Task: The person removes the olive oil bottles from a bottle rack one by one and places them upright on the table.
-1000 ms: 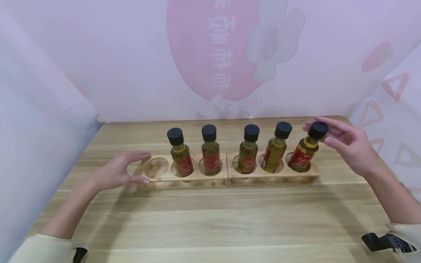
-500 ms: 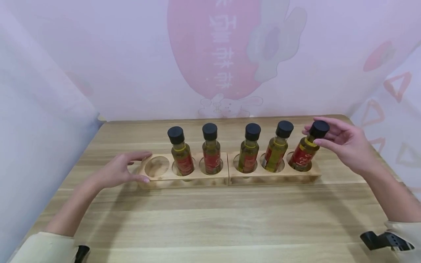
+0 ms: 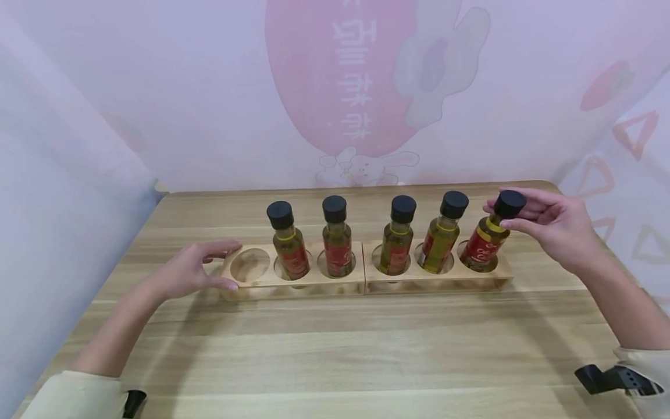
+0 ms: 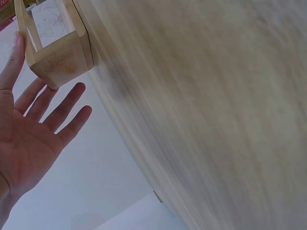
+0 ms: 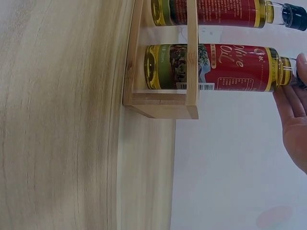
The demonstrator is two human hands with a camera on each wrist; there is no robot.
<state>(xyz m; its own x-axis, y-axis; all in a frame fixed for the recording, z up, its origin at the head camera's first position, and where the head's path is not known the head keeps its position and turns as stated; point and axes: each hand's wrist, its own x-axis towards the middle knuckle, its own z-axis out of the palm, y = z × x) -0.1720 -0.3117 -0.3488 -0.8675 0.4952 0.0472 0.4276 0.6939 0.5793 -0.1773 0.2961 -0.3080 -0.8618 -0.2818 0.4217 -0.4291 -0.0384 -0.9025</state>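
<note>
The right hand (image 3: pixel 562 230) pinches the olive-oil bottle (image 3: pixel 483 249) by its neck, a sensible hold on what I'd guess is slick, breakable glass, seated in the wooden rack (image 3: pixel 502 269) beneath that hand, while the left hand (image 3: pixel 193 270) grips the adjoining rack (image 3: pixel 314 281).
</note>
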